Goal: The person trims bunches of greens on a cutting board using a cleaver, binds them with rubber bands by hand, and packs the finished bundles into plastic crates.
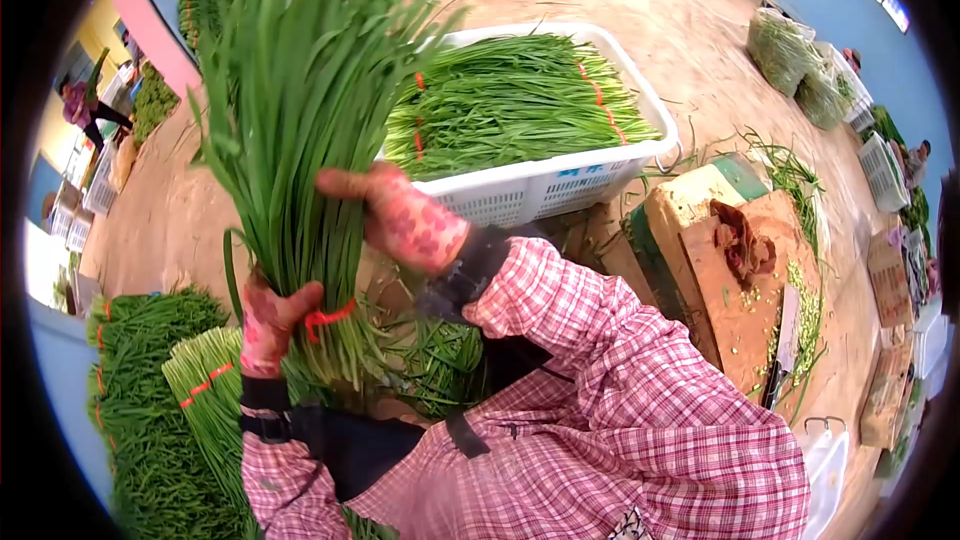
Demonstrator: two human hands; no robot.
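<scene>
A large bunch of garlic chives (pixel 310 110) stands upright in front of me, its leaf tips pointing up and slightly blurred. An orange-red tie (pixel 328 318) circles it near the cut base. My left hand (pixel 275 318) grips the bunch low down, just beside the tie, thumb across the stems. Higher up, my right hand (pixel 400 215) presses against the bunch's right side, thumb over the leaves; its other fingers are hidden behind. Both hands wear patterned fingerless coverings. Right behind the bunch is a white plastic crate (pixel 520 202) of tied chive bundles (pixel 510 105).
To the right, a knife (pixel 785 340) and a crumpled brown cloth (pixel 742 245) lie on a wooden board (pixel 720 290) among trimmings. Stacked chive bundles (pixel 160 420) line the lower left. Filled plastic bags (pixel 800 65) stand at the far right. Another person (pixel 85 105) is at far left.
</scene>
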